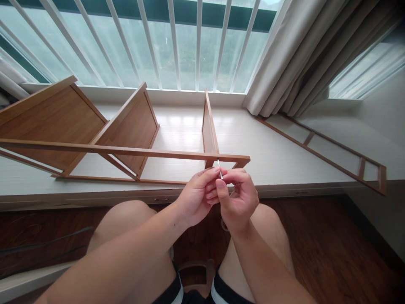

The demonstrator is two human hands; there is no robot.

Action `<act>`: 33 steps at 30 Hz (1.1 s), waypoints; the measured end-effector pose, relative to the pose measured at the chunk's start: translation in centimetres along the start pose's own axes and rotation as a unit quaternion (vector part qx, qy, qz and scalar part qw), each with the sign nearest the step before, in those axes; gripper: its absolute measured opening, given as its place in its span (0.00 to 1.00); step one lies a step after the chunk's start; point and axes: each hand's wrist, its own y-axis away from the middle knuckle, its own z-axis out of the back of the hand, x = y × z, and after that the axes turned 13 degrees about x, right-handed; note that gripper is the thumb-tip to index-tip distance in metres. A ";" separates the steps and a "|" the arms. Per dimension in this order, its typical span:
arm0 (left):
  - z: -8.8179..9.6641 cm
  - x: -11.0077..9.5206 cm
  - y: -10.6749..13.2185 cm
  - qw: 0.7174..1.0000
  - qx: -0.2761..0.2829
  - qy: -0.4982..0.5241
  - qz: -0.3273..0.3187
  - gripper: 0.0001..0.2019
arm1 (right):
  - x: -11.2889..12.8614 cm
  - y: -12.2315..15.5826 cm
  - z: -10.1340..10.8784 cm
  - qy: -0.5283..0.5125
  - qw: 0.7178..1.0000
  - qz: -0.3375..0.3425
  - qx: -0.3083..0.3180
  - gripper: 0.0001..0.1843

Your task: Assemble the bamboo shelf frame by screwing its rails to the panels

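Note:
A thin silver metal rod (220,171), perhaps a hex key, stands between my fingertips. Its far tip meets the wooden side rail (177,154) near the rail's right end. My left hand (199,192) is closed in a pinch on the rod from the left. From the right, my right hand (238,198) pinches its near end between thumb and forefinger. The rail belongs to a brown wooden shelf unit lying on its side. Its shelf panels stand on edge: one narrow panel (209,122) just beyond my hands, a middle panel (129,131) and a left panel (60,126).
The unit lies on a white window ledge (180,135). A second ladder-like wooden frame (332,154) rests at the ledge's right. Grey curtains (291,55) hang beside the barred window (186,50). My knees are against the ledge front, above a dark wood floor (319,245).

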 end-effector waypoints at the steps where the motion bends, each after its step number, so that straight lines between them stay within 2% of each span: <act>1: 0.0 0.0 0.0 1.000 0.001 0.002 0.002 0.10 | 0.0 0.0 0.0 0.000 1.000 0.000 0.000 0.06; 13: 0.0 -0.2 0.0 1.000 -0.013 0.010 0.002 0.10 | 0.1 -0.1 0.1 0.017 1.000 -0.001 0.011 0.07; 21: 0.0 -0.3 -0.1 1.000 -0.012 0.005 0.000 0.10 | 0.6 -0.3 0.2 0.034 0.999 0.003 0.009 0.03; 27: 0.3 -0.1 -0.1 1.000 -0.004 -0.020 -0.010 0.11 | 0.3 -0.1 0.4 -0.018 0.998 -0.042 0.041 0.10; 33: 0.3 0.0 -0.1 0.999 -0.001 -0.037 -0.015 0.12 | 0.0 -0.1 0.2 -0.043 0.997 -0.054 0.025 0.11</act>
